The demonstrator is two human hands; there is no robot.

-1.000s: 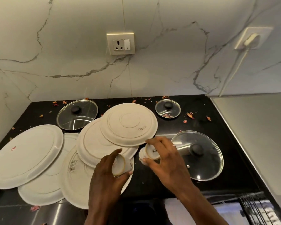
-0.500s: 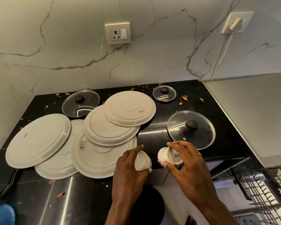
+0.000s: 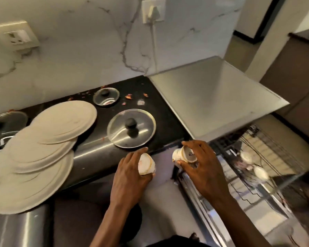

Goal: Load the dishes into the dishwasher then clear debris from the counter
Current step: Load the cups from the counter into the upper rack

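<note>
My left hand (image 3: 130, 177) grips a small white bowl (image 3: 145, 164) just past the counter's front edge. My right hand (image 3: 202, 168) holds a second small white bowl (image 3: 185, 154) with dark lettering, above the left edge of the open dishwasher. The dishwasher's wire rack (image 3: 253, 157) lies to the right and holds some blurred white pieces. Several white plates (image 3: 48, 139) overlap upside down on the black counter (image 3: 168, 122) at left. Reddish debris (image 3: 128, 97) is scattered near the back wall.
A large glass lid (image 3: 131, 128) with a black knob lies near the counter's front. A smaller lid (image 3: 106, 98) sits behind it and another lid (image 3: 5, 123) at far left. The steel dishwasher top (image 3: 214, 97) spans the right. A plug (image 3: 153, 12) hangs in the wall socket.
Both hands lifted the small bowls off the counter and carried them right and toward me, to the dishwasher. The view swung right, revealing the rack.
</note>
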